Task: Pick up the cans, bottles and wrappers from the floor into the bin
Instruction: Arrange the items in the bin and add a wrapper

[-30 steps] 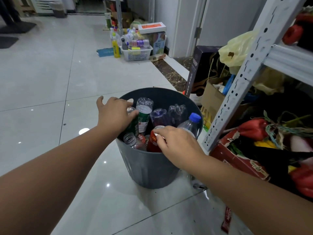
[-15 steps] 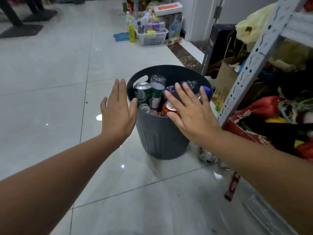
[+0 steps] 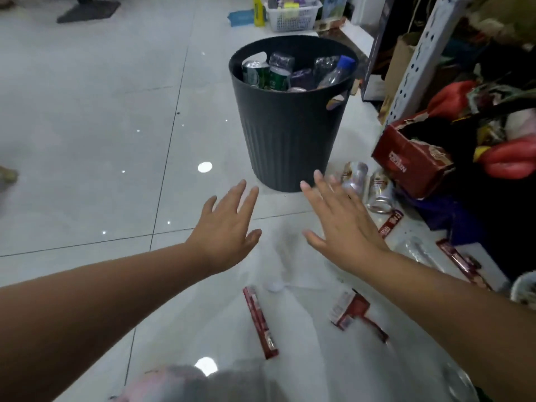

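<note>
Left hand point(image 3: 224, 227) and right hand point(image 3: 342, 224) spread empty, bin point(image 3: 290, 134) beyond, wrappers point(image 3: 261, 323) on floor

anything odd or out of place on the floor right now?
Yes. Two cans lie on their sides right of the bin, and red wrappers are scattered on the tiles. The red carton by the shelf is torn open. Both hands, left and right, are open and empty.
</note>
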The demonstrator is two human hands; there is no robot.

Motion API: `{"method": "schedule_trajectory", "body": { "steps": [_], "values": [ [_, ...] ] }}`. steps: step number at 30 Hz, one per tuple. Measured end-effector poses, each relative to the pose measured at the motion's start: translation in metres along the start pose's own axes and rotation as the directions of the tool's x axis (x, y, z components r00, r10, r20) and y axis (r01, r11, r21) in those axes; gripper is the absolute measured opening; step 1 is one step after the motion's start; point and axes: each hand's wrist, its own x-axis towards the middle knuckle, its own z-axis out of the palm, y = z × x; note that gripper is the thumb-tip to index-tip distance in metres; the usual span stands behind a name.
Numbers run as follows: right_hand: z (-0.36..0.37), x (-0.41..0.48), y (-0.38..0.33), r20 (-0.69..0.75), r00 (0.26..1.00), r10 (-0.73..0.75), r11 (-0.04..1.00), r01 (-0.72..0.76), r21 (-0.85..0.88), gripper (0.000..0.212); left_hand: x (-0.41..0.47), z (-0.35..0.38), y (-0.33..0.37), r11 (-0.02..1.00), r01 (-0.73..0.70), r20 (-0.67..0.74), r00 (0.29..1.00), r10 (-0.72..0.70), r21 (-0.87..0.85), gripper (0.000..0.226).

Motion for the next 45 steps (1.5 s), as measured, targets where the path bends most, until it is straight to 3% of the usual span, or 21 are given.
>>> {"method": "schedule_trajectory", "body": {
  "steps": [2, 7, 12, 16, 19, 22, 26, 31, 34, 38, 42, 45],
  "values": [
    [0.0, -0.022, -0.004, 0.094, 0.996, 0.001, 0.999, -0.005, 0.044, 0.085, -0.007, -0.001, 0.014, 0.994, -0.097, 0.053, 0.994, 0.094, 0.047, 0.07],
    [0.027, -0.061, -0.005, 0.168, 0.985, 0.029, 0.986, -0.055, 0.156, 0.087, 0.014, 0.025, 0.045, 0.969, -0.22, 0.084, 0.974, 0.212, 0.11, 0.064],
    [0.075, -0.099, 0.022, 0.357, 0.934, -0.006, 0.994, -0.035, 0.106, 0.084, -0.007, 0.093, 0.047, 0.912, -0.372, 0.309, 0.9, 0.308, 0.176, 0.072],
    [0.102, -0.11, 0.033, 0.477, 0.879, -0.003, 0.998, -0.026, 0.054, 0.081, -0.005, 0.12, 0.056, 0.932, -0.341, 0.377, 0.885, 0.275, 0.122, 0.06],
    [0.115, -0.114, 0.028, 0.544, 0.839, 0.007, 1.0, -0.013, 0.008, 0.083, -0.006, 0.136, 0.071, 0.945, -0.313, 0.405, 0.879, 0.25, 0.095, 0.068],
    [0.122, -0.117, 0.021, 0.494, 0.869, 0.016, 0.999, 0.007, -0.046, 0.068, -0.012, 0.148, 0.075, 0.953, -0.283, 0.432, 0.877, 0.211, 0.108, 0.071],
    [0.12, -0.127, 0.014, 0.311, 0.95, -0.032, 0.991, 0.071, -0.113, 0.046, -0.016, 0.152, 0.079, 0.942, -0.301, 0.428, 0.878, 0.213, 0.15, 0.045],
    [0.12, -0.129, 0.015, 0.247, 0.966, -0.072, 0.974, 0.122, -0.192, 0.037, -0.021, 0.15, 0.082, 0.941, -0.307, 0.493, 0.846, 0.204, 0.139, 0.04],
    [0.101, -0.117, 0.017, 0.205, 0.978, -0.027, 0.983, 0.063, -0.173, 0.03, -0.015, 0.13, 0.077, 0.946, -0.298, 0.475, 0.856, 0.205, 0.127, 0.035],
    [0.066, -0.095, 0.032, 0.196, 0.98, 0.037, 0.997, -0.022, -0.078, 0.025, -0.003, 0.081, 0.076, 0.967, -0.229, 0.35, 0.92, 0.177, 0.113, 0.028],
    [0.007, -0.08, 0.051, 0.067, 0.995, 0.08, 0.996, -0.078, -0.032, 0.018, 0.001, 0.019, 0.089, 0.995, -0.098, 0.176, 0.98, 0.095, 0.005, 0.013],
    [-0.046, -0.07, 0.065, -0.031, 0.998, 0.061, 0.997, -0.063, -0.055, 0.019, -0.002, -0.026, 0.098, 0.996, -0.092, 0.073, 0.993, 0.092, -0.007, 0.012]
  ]
}}
